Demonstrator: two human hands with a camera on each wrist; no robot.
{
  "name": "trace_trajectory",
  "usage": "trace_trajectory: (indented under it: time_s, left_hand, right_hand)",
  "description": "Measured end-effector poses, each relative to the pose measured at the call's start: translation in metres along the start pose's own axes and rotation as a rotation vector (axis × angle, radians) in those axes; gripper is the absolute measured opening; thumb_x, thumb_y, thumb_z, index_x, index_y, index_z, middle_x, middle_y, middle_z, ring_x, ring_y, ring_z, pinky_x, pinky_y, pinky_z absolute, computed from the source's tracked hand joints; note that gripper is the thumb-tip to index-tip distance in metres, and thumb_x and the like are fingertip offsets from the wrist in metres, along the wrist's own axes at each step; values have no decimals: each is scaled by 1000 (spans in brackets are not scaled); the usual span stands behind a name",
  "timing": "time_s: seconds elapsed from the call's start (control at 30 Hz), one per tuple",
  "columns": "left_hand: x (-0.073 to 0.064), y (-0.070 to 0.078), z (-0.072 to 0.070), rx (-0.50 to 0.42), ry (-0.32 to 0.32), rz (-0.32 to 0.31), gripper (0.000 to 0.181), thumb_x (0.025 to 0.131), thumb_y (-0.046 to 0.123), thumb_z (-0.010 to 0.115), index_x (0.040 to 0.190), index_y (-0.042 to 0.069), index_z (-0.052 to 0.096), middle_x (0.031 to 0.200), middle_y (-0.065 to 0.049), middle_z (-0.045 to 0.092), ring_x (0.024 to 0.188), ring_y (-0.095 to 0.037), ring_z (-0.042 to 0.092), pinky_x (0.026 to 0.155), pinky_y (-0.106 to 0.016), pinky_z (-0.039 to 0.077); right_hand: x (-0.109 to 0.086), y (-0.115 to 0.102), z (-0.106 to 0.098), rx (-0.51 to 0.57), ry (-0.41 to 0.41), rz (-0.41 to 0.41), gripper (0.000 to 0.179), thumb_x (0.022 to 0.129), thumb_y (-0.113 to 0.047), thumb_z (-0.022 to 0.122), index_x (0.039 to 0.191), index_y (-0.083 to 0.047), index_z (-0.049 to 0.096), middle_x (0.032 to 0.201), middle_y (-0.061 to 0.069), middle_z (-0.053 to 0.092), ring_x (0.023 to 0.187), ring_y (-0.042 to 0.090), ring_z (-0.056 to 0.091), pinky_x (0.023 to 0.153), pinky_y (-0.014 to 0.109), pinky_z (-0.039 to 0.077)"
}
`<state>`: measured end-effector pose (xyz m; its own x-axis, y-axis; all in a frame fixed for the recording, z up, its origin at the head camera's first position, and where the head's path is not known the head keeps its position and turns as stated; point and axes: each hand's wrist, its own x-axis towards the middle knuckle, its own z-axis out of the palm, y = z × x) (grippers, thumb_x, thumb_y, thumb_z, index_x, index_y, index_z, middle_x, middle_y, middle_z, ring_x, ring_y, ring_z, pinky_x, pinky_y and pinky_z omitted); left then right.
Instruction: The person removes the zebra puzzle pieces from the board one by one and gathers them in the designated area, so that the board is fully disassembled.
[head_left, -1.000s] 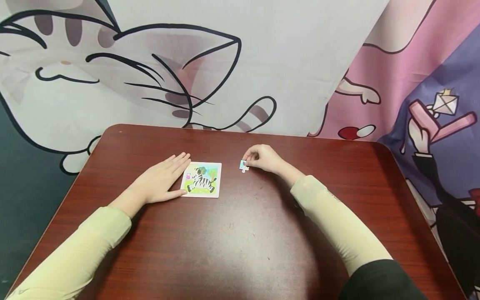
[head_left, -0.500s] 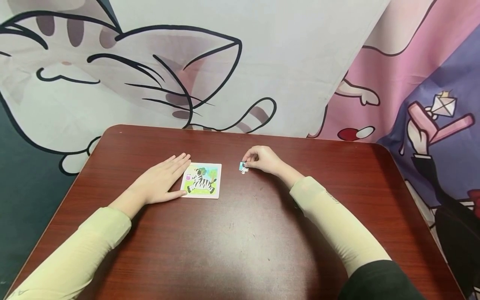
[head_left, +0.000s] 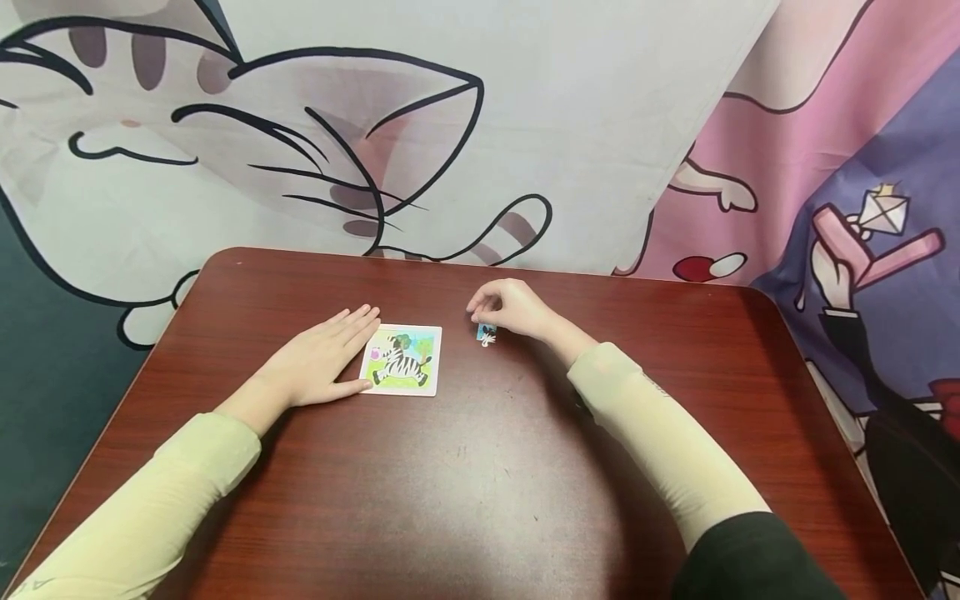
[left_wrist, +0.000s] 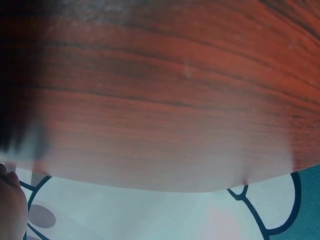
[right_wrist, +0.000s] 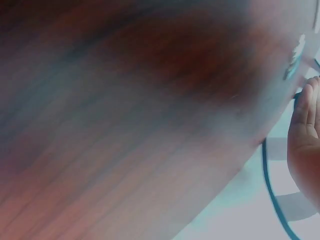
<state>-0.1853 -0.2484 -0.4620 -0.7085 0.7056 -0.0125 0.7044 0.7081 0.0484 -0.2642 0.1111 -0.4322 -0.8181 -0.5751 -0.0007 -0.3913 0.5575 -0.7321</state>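
A round-cornered, reddish-brown table [head_left: 337, 517] stands before a white cloth [head_left: 600, 125] printed with a smiling cartoon cat [head_left: 135, 200]; pink and blue cartoon fabric [head_left: 795, 158] covers the right side. A pale glare [head_left: 480, 492] lies across the table.

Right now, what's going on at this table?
A person is handling a small zebra puzzle on a table. The left hand lies flat, thumb and fingertips at the left edge of the zebra picture. The right hand is over a small loose piece, right of the picture and apart from it. Whether the fingers grip it, I can't tell.
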Motion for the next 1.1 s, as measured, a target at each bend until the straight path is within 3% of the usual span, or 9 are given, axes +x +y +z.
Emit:
trace_trajectory:
  time_s: [0.67, 1.1]
  left_hand:
    - [0, 1, 1, -9, -10, -14, 95, 98, 56, 64, 163, -5, 32, 174, -22, 29, 162, -37, 29, 133, -52, 29]
    - [-1, 0, 0, 8, -15, -10, 95, 99, 56, 64, 163, -5, 32, 173, -23, 29, 162, -38, 30, 133, -52, 28]
  right_hand:
    - [35, -40, 48, 70, -78, -55, 12, 93, -3, 77, 105, -1, 80, 96, 12, 79, 87, 16, 71, 79, 17, 58]
    - [47, -55, 65, -13, -142, -97, 18, 92, -2, 80, 110, -2, 79, 101, 12, 77, 93, 18, 71, 82, 14, 58]
